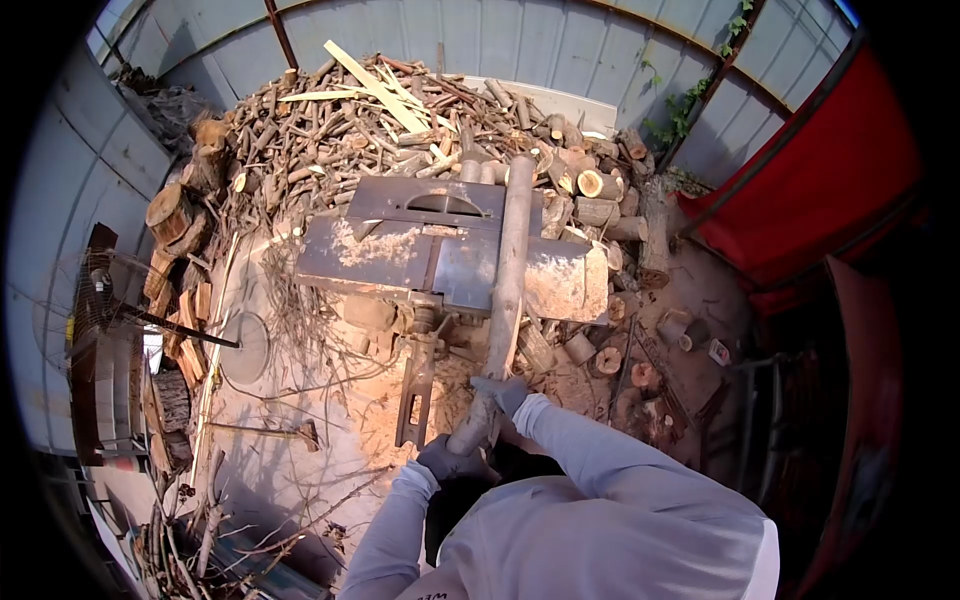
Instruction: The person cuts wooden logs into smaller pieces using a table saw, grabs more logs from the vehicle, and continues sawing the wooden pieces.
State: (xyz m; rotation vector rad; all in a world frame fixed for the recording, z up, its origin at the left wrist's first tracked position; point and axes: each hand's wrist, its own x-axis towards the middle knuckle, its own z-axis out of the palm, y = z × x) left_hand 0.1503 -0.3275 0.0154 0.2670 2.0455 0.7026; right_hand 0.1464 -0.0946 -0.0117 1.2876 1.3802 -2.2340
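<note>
Long log (510,250) reaches lengthwise over the table saw (470,270), right of the round blade (445,204), though I can't tell if it's actually resting on the metal. Left hand (447,460), in what looks like a gray glove, is wrapped round the near end, and the right hand (500,394) is clasped on it a little further up. It's pretty cramped: a big woodpile (330,125) sits right behind the saw, with pale split boards (375,88) on top, and cut rounds (607,360) crowd the floor to the right. Sawdust (565,280) covers the table's right end. A slotted metal bar (414,400) sticks out toward the person, loose branches (290,530) litter the left side, and a red tarp (810,180) hangs off right.
</note>
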